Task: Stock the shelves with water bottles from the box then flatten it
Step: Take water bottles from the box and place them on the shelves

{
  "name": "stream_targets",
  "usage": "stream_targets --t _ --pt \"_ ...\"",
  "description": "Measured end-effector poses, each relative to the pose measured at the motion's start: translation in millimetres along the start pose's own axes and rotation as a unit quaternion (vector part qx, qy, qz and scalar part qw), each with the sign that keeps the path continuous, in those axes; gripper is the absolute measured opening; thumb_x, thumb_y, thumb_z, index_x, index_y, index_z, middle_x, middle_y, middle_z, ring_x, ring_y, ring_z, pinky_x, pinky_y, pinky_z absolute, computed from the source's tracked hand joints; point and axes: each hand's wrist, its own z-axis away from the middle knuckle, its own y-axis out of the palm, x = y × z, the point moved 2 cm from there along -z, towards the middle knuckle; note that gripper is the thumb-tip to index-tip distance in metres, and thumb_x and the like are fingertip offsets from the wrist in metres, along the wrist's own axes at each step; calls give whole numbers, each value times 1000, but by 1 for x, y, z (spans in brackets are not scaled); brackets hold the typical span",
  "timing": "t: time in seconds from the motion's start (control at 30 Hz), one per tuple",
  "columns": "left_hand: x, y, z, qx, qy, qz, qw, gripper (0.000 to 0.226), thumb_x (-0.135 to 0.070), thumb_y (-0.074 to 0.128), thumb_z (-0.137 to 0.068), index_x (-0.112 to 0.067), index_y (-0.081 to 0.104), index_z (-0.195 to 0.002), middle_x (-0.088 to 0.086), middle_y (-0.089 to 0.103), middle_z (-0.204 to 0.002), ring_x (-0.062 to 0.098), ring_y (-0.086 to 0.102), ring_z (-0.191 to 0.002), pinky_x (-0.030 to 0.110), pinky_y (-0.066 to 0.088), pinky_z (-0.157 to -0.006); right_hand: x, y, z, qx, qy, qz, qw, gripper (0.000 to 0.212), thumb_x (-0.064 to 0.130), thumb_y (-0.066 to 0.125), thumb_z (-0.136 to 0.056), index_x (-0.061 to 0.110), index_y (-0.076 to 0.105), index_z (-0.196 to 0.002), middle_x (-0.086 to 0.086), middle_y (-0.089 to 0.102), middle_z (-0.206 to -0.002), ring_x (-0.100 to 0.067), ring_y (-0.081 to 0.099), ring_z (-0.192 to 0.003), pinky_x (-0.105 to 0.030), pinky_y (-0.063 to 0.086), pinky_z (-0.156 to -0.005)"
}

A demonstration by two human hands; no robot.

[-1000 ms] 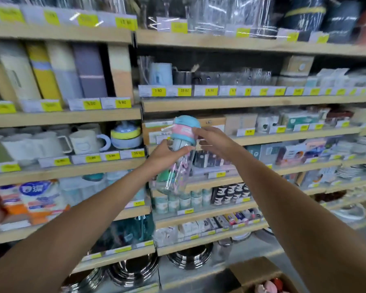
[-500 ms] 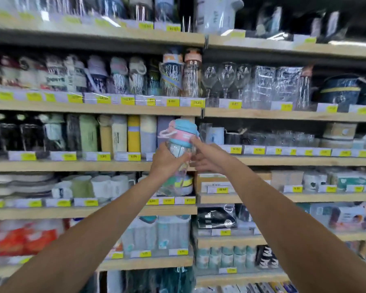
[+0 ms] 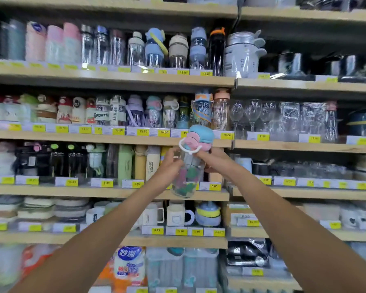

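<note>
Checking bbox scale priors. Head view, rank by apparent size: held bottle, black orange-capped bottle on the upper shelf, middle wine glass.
1. held bottle: largest, though nearest the camera, so true size is unsure.
2. black orange-capped bottle.
3. middle wine glass: about as wide, but shorter.

I face wooden shelves [image 3: 114, 78] stacked tier over tier, filling everything ahead of me. Two bays meet at a seam right of centre. Yellow price tags [image 3: 143, 132] line each front edge. Wine glasses [image 3: 253, 113] stand in the right bay, mugs [image 3: 175, 215] lower down. Shadow sits under each board.
</note>
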Motion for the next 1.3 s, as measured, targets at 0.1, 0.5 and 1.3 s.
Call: stream_targets --t 0.1,0.5,1.3 --pt "-12 -18 -9 -11 -40 109 993 40 -47 32 -96 -22 56 -114 -7 57 -112 15 51 -105 34 32 -87 4 1 -7 -16 12 8 1000 21 47 63 -86 26 61 -87 8 61 -79 -11 56 -78 -34 52 -85" --pt "-17 -30 -69 -7 71 -41 997 59 -58 53 -86 -26 43 -134 -4 59 -118 12 57 -108 34 46 -96 9 7 -80 -3 -3 -17 1000 37 49 55 -90 14 58 -78 1 59 -68 -14 58 -64 -33 55 -74" --pt "-24 -25 -179 -128 190 -1 973 33 -24 52 -96 -18 45 -128 -7 56 -108 -4 54 -86 6 43 -65 6 -17 -202 -1 -120 -30 992 52 65 56 -69 28 65 -105 4 70 -105 -17 66 -99 -38 52 -87"
